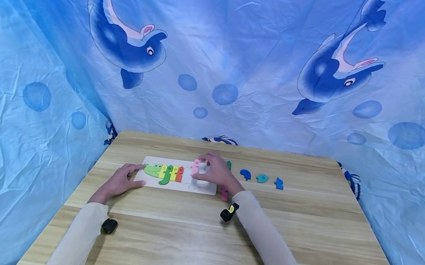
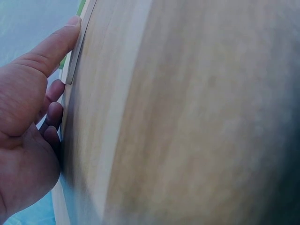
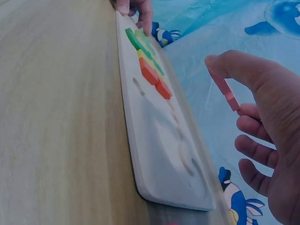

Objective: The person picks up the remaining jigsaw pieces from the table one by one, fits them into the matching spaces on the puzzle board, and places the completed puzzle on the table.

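A white puzzle board [image 1: 204,188] with a crocodile shape lies on the table. Green, yellow and orange-red pieces fill its left part, with the green head [image 1: 152,170] at the far left. My left hand [image 1: 119,179] rests at the board's left end, thumb and index finger spread apart and touching it. Over the right half, my right hand [image 1: 218,172] pinches a pink puzzle piece [image 3: 224,91] between thumb and fingers. In the right wrist view the piece is tilted and apart from the board; its other fingers curl loosely.
Right of the board lie a dark blue piece [image 1: 245,174], a teal piece [image 1: 262,178] and a blue piece [image 1: 279,183]. A deeper pink piece [image 1: 225,194] and a green piece [image 1: 229,164] are partly hidden by the right hand. A blue dolphin-print curtain [image 1: 213,120] surrounds the wooden table [image 1: 179,234].
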A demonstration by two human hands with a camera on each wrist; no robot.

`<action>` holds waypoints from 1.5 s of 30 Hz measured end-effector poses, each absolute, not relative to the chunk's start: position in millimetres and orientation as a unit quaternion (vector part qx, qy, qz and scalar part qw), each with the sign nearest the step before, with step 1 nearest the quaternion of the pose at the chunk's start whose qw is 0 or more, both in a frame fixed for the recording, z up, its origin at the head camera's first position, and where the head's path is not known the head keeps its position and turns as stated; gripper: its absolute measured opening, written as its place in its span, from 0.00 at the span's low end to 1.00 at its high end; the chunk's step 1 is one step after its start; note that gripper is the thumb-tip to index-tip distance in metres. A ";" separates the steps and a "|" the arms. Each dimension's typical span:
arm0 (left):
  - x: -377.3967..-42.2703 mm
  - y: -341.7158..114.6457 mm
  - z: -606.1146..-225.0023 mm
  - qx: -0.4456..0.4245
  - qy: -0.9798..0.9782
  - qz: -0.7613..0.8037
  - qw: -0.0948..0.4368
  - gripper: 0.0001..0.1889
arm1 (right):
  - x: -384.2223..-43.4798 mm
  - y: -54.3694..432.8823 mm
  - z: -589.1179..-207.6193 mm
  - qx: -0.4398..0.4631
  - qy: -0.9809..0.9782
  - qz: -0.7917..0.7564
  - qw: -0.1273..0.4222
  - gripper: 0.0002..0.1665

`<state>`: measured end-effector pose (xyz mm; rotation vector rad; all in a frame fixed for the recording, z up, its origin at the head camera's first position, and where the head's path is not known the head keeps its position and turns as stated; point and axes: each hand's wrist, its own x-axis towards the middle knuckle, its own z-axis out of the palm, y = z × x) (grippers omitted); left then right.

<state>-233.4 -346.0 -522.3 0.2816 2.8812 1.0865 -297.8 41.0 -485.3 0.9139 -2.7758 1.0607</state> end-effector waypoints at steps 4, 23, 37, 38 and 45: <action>-233.9 -346.8 -522.6 0.091 0.930 0.355 0.027 0.38 | -298.4 35.4 -487.9 0.298 -0.891 0.344 0.010 0.41; -232.1 -347.4 -523.4 0.092 0.927 0.362 0.025 0.38 | -298.8 18.0 -505.6 0.298 -0.891 0.343 -0.021 0.44; -232.3 -347.5 -521.8 0.096 0.927 0.363 0.023 0.38 | -301.1 12.2 -511.7 0.306 -0.887 0.345 -0.025 0.43; -232.3 -347.6 -522.0 0.097 0.927 0.362 0.023 0.38 | -301.3 11.8 -512.1 0.305 -0.887 0.347 -0.026 0.43; -232.5 -346.7 -521.8 0.097 0.928 0.360 0.024 0.38 | -303.6 9.2 -517.6 0.297 -0.890 0.343 -0.027 0.42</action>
